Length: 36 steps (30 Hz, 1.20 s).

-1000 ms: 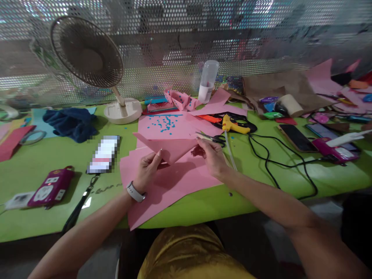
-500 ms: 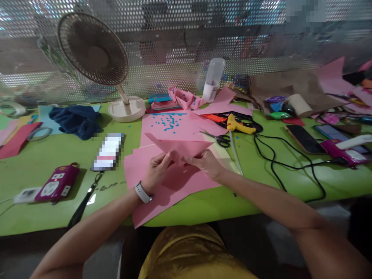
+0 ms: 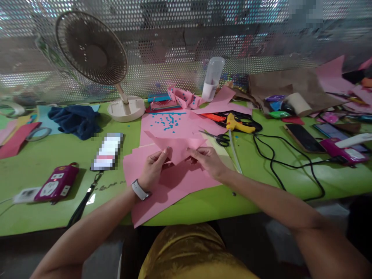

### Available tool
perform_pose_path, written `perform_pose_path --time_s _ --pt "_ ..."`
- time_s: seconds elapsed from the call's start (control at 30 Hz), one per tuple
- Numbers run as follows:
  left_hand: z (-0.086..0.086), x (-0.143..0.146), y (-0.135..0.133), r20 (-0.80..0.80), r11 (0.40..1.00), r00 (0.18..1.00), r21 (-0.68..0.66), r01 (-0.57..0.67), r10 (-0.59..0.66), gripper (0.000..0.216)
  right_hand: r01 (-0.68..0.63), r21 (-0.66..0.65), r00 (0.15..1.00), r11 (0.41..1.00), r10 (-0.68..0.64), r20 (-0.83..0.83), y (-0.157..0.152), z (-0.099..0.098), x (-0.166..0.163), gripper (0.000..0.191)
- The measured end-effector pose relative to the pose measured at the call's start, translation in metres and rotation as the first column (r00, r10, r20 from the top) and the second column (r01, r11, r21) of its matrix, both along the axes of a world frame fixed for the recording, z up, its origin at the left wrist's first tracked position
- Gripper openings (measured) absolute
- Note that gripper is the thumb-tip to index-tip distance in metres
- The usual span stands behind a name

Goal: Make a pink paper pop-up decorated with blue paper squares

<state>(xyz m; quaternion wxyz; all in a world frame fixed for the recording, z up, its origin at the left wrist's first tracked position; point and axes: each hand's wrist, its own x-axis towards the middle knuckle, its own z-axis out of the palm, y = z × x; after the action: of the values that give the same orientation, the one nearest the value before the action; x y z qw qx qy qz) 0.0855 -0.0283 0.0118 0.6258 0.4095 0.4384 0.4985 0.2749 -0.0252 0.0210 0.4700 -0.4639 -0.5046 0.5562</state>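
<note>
Left hand (image 3: pixel 153 166) and right hand (image 3: pixel 210 161) are both pinching this folded pink paper piece (image 3: pixel 178 149), kinda near the front edge of the glossy green table (image 3: pixel 203 207).

Fan (image 3: pixel 94 58) and bottle (image 3: pixel 213 79) at far edge of desk (image 3: pixel 29 164). Navy cloth (image 3: pixel 75 121) left of fan base. Lit phone (image 3: pixel 107 151), its strap (image 3: pixel 79 211) reaching front edge; 1 purple power block (image 3: pixel 58 182) left of it. Rightward: black phone (image 3: pixel 304 137), bluish phone (image 3: pixel 329 131), 2nd power block (image 3: pixel 344 151) just beside.
</note>
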Motion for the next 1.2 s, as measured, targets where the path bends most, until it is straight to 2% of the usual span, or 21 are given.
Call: perform_pose_path --time_s 0.17,0.27,0.37,0.47,0.8,1.07,1.2 --pt "0.001 0.004 -0.002 0.049 0.999 0.998 -0.040 -0.026 0.028 0.042 0.016 0.081 0.998 0.997 -0.021 0.052 -0.001 -0.005 0.000 0.042" --pt "0.004 0.005 -0.004 0.028 0.995 0.995 0.031 0.093 -0.093 0.039 0.006 0.102 0.998 0.995 -0.011 0.054 -0.003 -0.004 -0.001 0.044" --pt "0.008 0.006 -0.006 -0.088 0.978 0.978 0.081 0.195 -0.188 0.034 -0.001 0.133 0.996 0.991 -0.011 0.084 -0.006 -0.003 -0.003 0.048" --pt "0.010 0.006 -0.006 -0.148 0.976 0.973 0.101 0.191 -0.175 0.028 -0.007 0.161 0.994 0.987 -0.011 0.108 -0.008 -0.004 -0.004 0.051" --pt "0.010 0.009 -0.007 -0.130 0.978 0.975 0.083 0.191 -0.180 0.034 -0.016 0.147 0.998 0.989 0.007 0.063 -0.006 -0.010 -0.003 0.044" --pt "0.006 0.007 -0.004 -0.211 0.954 0.961 0.200 0.223 -0.180 0.027 -0.015 0.124 1.000 0.992 0.012 0.020 -0.005 -0.011 -0.003 0.041" --pt "0.005 0.005 -0.005 -0.223 0.958 0.955 0.161 0.236 -0.198 0.029 -0.022 0.106 1.000 0.994 0.022 0.004 -0.005 -0.009 -0.002 0.038"
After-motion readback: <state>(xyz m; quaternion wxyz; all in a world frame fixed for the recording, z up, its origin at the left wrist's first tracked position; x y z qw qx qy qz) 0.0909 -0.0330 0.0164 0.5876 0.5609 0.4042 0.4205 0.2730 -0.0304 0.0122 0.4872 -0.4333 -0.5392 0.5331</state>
